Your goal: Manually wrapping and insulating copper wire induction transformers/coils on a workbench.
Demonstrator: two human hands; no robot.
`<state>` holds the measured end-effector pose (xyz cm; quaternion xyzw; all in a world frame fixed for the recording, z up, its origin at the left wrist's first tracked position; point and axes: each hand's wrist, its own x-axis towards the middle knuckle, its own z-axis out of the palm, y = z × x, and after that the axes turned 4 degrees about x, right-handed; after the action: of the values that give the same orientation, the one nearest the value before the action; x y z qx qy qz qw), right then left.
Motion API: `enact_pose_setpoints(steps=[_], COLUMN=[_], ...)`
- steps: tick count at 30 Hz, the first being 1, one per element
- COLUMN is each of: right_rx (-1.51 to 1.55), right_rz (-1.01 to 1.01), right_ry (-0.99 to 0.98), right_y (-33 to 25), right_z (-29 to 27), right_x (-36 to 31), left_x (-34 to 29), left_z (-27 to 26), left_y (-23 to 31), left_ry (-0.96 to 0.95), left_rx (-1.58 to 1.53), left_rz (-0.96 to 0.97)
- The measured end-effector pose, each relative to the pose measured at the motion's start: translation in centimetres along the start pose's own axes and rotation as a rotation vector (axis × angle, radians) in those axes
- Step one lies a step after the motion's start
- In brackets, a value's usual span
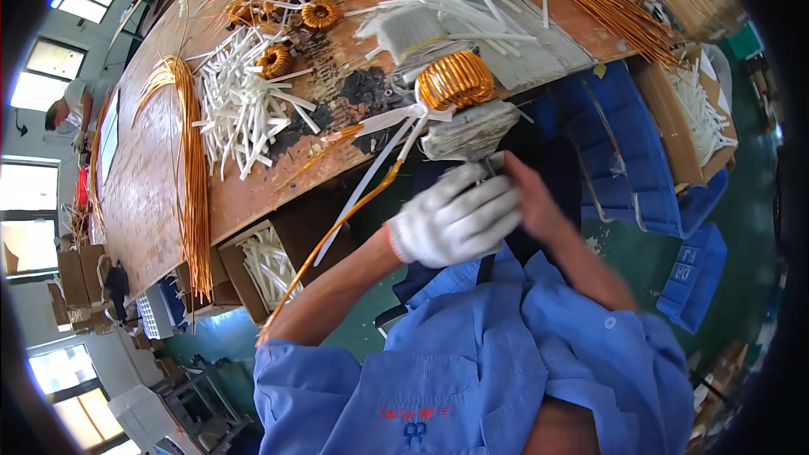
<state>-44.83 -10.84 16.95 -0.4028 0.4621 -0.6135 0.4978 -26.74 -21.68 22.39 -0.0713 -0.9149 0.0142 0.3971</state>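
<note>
My left hand (455, 219) wears a white glove and is curled into a fist just below the bench edge. Whether it grips anything is hidden. My bare right hand (533, 199) lies against the glove's far side, its fingertips hidden behind it. Right above both hands a copper-wound ring coil (456, 79) sits on a grey cloth-wrapped holder (468, 131) at the edge of the wooden bench (152, 177). A long copper wire (333, 240) and white strips (383, 156) hang from the holder down to the left, past my left forearm.
On the bench lie piles of white strips (244, 105), several finished copper coils (316, 13), a bundle of copper wire (195, 194) and more wire (602, 0) at the back right. Blue crates (628, 152) and cardboard boxes (253, 265) stand below. Another person (76, 105) works at far left.
</note>
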Motion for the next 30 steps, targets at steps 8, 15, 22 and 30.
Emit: enact_pose_setpoints(steps=[8,15,22,30], right_rx=[-0.601,-0.956,-1.241,-1.676], right_rz=[0.100,-0.111,-0.094,-0.193], right_ry=[0.176,-0.323,0.301,0.524], right_y=[-4.2,-7.2,-14.7,-16.1], right_z=[5.2,-0.8,-14.0,-34.3], right_x=[1.7,3.0,13.4,29.8], left_x=[-8.8,-9.7,-4.9,-5.9], left_z=[-10.1,-11.4,-12.1,-13.0], left_y=[-15.1,-21.7,-21.6,-11.8], left_ry=[-0.323,-0.710,-0.309,0.076], left_rx=[0.540,0.238,0.224,-0.376], left_rz=[-0.750,-0.703,-0.687,-1.310])
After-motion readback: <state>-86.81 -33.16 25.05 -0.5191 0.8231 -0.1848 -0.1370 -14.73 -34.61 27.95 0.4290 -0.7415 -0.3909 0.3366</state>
